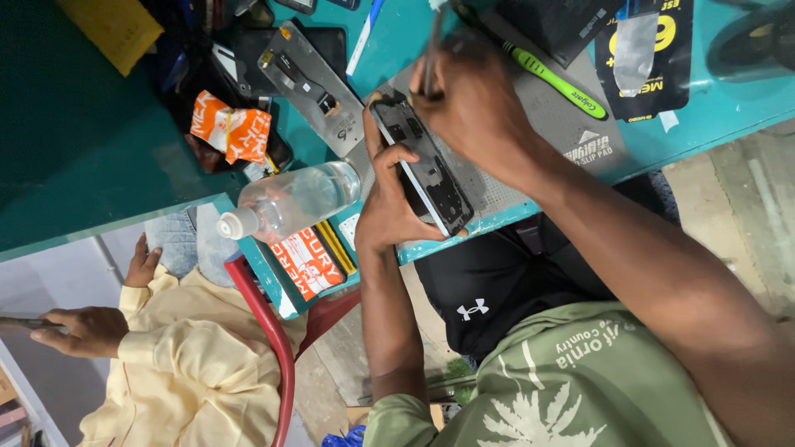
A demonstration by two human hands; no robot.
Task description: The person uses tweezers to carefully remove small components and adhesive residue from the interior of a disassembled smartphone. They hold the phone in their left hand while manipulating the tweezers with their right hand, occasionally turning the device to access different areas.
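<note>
My left hand (387, 211) grips an opened black phone body (426, 170) by its lower edge and tilts it over the front edge of a grey work mat (571, 136). My right hand (474, 95) is closed on a thin metal tool (431, 50) just above the phone's upper end. The tool's tip is hidden behind my fingers, so contact with the phone cannot be told.
On the teal table (91, 157) lie a green toothbrush (553, 80), a clear bottle with a white cap (290, 201), an orange packet (230, 132), a grey metal phone plate (310, 83) and black packaging (650, 50). Another person in a cream shirt (190, 364) sits lower left on a red chair (273, 339).
</note>
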